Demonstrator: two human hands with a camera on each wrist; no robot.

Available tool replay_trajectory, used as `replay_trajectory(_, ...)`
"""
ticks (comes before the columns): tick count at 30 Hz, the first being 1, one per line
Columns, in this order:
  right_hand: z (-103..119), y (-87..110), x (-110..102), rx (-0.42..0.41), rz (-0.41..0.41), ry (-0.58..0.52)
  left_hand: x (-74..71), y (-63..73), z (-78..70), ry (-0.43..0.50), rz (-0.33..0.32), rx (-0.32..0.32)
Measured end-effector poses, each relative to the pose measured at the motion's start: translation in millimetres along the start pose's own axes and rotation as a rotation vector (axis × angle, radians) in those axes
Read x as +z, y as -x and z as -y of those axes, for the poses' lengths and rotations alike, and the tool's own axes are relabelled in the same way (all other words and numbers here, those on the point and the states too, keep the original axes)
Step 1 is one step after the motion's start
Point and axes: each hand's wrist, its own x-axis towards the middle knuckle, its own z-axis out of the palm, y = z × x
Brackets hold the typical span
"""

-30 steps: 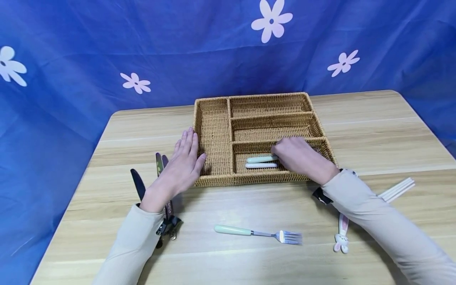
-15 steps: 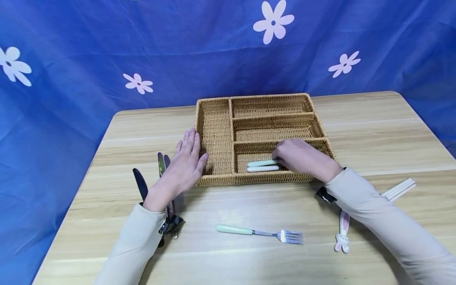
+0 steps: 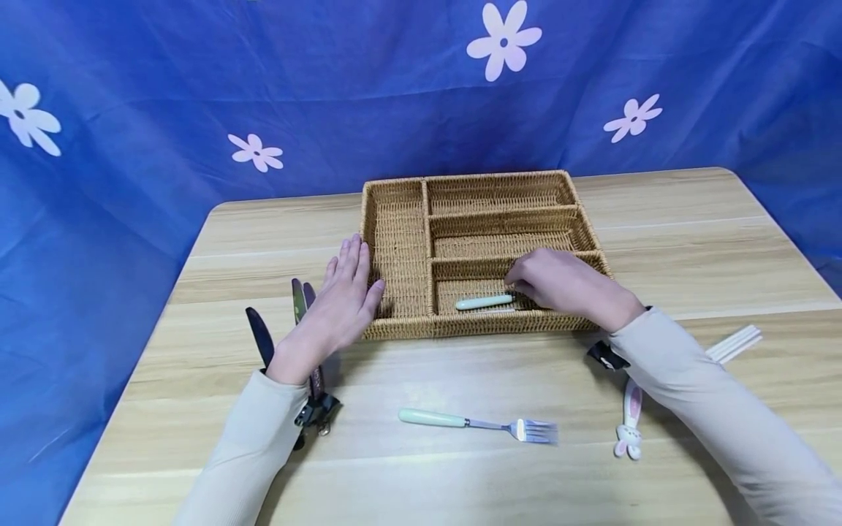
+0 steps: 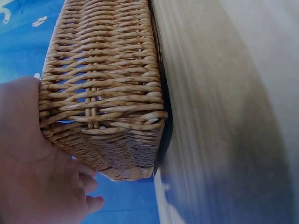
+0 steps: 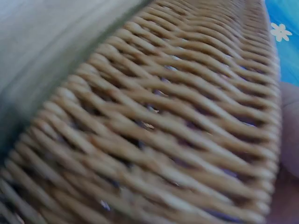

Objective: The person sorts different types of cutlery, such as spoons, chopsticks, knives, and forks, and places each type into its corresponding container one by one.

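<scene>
A woven tray with several compartments stands at the back of the table. My left hand rests against its left wall, fingers straight and thumb over the rim; the left wrist view shows the palm beside the wicker. My right hand reaches down into the front right compartment, its fingers bent and their tips hidden. Close to those fingers lies a mint-green handle. Below it a sliver of white handle shows above the front wall. In the right wrist view, wicker hides most of that hand.
A mint-handled fork lies in front of the tray. Several dark-bladed knives are partly under my left arm. At right are a rabbit-ended handle and white sticks, partly covered by my right sleeve. A blue flowered cloth hangs behind.
My right hand has risen slightly inside the compartment. The white handle has sunk mostly out of sight behind the front wall, and the mint handle sits a little lower. My left hand stays at the tray.
</scene>
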Motion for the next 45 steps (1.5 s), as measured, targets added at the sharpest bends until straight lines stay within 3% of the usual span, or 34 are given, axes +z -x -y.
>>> replay_trajectory(8,7.7,17.6,-26.9,0.056,-0.197,-0.001,-2.2,-2.2,1.6,-0.014,0.001,0.002)
replay_trajectory(16,17.3,28.6,-26.8,0.023,-0.266,0.037,-3.1,-2.4,0.7,-0.015,0.005,0.001)
replay_trajectory(23,23.0,33.9,-20.4,0.03,-0.261,0.055,-2.0,-1.9,0.7,-0.011,0.0,0.003)
replay_trajectory(33,43.7,38.6,-7.1,-0.035,-0.278,0.023,-1.5,-1.4,0.5,-0.002,0.007,0.0)
replay_trajectory(45,68.9,41.5,9.4,-0.096,-0.211,0.037,-0.8,-2.5,-0.5,0.009,0.004,-0.002)
